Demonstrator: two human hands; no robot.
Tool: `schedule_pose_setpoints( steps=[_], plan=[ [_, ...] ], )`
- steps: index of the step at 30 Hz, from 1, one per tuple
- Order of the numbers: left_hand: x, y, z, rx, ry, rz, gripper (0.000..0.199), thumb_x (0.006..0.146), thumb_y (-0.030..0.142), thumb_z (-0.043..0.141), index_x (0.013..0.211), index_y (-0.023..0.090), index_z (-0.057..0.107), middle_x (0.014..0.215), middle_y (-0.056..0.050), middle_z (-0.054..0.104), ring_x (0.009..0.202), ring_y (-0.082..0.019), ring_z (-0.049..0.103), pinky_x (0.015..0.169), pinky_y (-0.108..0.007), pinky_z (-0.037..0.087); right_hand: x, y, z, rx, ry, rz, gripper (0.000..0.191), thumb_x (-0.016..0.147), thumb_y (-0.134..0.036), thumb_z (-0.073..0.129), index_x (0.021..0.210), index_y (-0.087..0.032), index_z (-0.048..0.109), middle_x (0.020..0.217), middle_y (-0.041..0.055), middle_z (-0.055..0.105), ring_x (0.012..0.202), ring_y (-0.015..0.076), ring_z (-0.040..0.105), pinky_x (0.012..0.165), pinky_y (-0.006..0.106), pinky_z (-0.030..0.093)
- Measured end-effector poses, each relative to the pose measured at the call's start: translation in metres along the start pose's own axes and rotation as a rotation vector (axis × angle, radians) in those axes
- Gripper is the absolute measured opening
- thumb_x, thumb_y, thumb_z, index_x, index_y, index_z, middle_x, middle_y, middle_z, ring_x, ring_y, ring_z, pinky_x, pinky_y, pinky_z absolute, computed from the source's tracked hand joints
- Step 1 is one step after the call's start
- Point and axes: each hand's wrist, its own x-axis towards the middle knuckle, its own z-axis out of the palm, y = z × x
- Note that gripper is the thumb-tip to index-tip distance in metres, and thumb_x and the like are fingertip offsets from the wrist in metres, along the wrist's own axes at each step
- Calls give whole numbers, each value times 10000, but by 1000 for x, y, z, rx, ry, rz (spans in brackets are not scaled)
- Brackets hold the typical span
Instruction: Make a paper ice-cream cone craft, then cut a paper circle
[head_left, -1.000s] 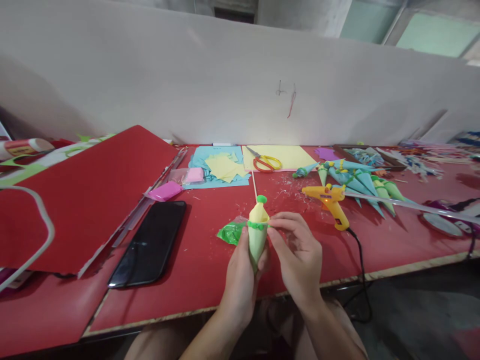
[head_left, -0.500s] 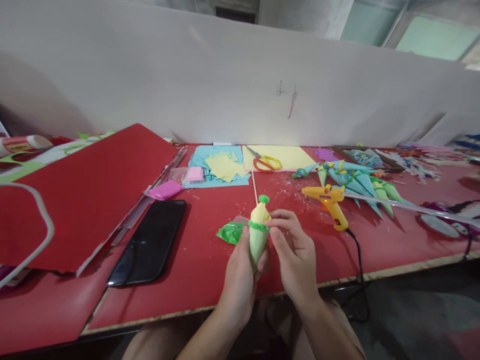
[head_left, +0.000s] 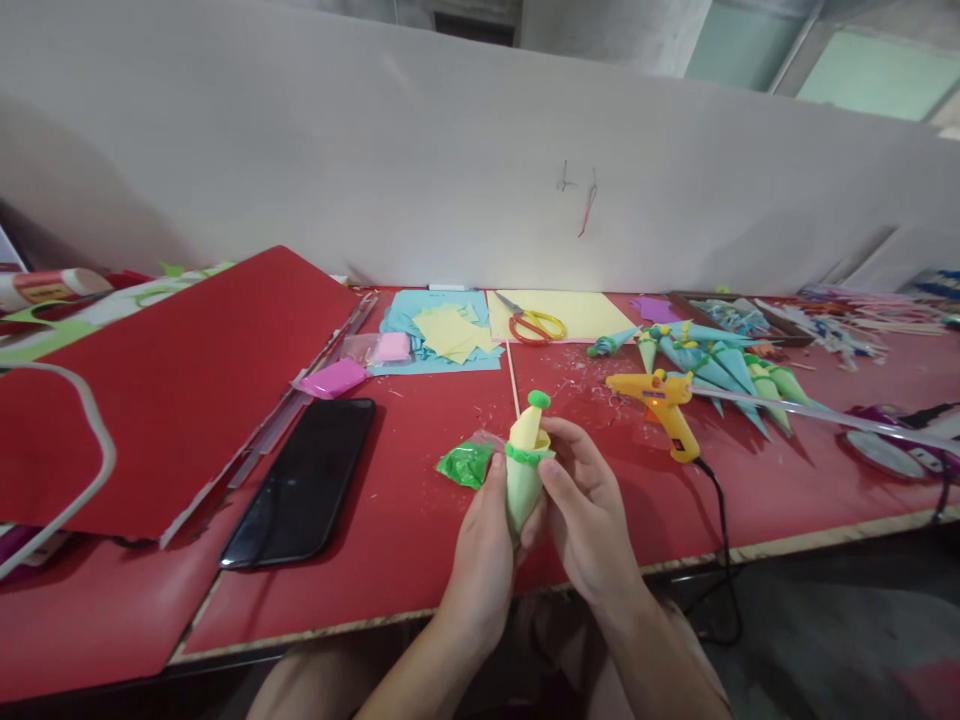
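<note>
A pale green paper cone [head_left: 523, 495] stands point down in my left hand [head_left: 487, 540], whose thumb and fingers wrap round it. A bumpy bright green band, clay-like, circles its rim. Above the rim rises a pale yellow flap [head_left: 526, 428] tipped with a round green blob [head_left: 538, 399]. My right hand [head_left: 589, 510] is closed at the cone's right rim, thumb in front and fingers behind. Just left of the cone, a clear bag of green clay [head_left: 465, 464] lies on the red table [head_left: 405, 520].
To the right a yellow hot glue gun [head_left: 664, 405] trails its black cord off the table edge. Behind it lie several finished paper cones [head_left: 720, 365]. Scissors [head_left: 534, 325] rest on yellow paper. A black phone [head_left: 304, 485] and red board [head_left: 187, 390] are on the left.
My right fingers have shifted from the front of the green band to the right rim and behind it. The cone has turned slightly, showing more of its opening.
</note>
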Motion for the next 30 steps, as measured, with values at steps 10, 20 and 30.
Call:
schedule_pose_setpoints(
  steps=[10, 20, 30],
  plan=[
    [-1, -1, 1, 44, -63, 23, 498, 664, 661, 511, 523, 188, 450, 359, 79, 325, 404, -77, 268, 438, -233, 192, 2, 1, -2, 26, 36, -49, 172, 760, -322, 621, 914, -252, 589, 928, 7, 598, 851, 160, 615, 690, 263, 511],
    [1, -3, -1, 73, -69, 35, 515, 663, 670, 499, 498, 187, 436, 360, 77, 302, 388, -69, 254, 416, -244, 150, 2, 1, -2, -37, 38, -70, 178, 767, -348, 593, 915, -250, 577, 912, 16, 599, 835, 168, 618, 661, 268, 509],
    [4, 28, -4, -209, -326, 196, 493, 811, 572, 337, 634, 158, 539, 380, 86, 286, 337, -40, 179, 397, -203, 192, 22, 5, -15, -358, 193, -91, 126, 801, -308, 511, 840, -207, 577, 817, 21, 598, 776, 156, 572, 750, 305, 466]
  ],
)
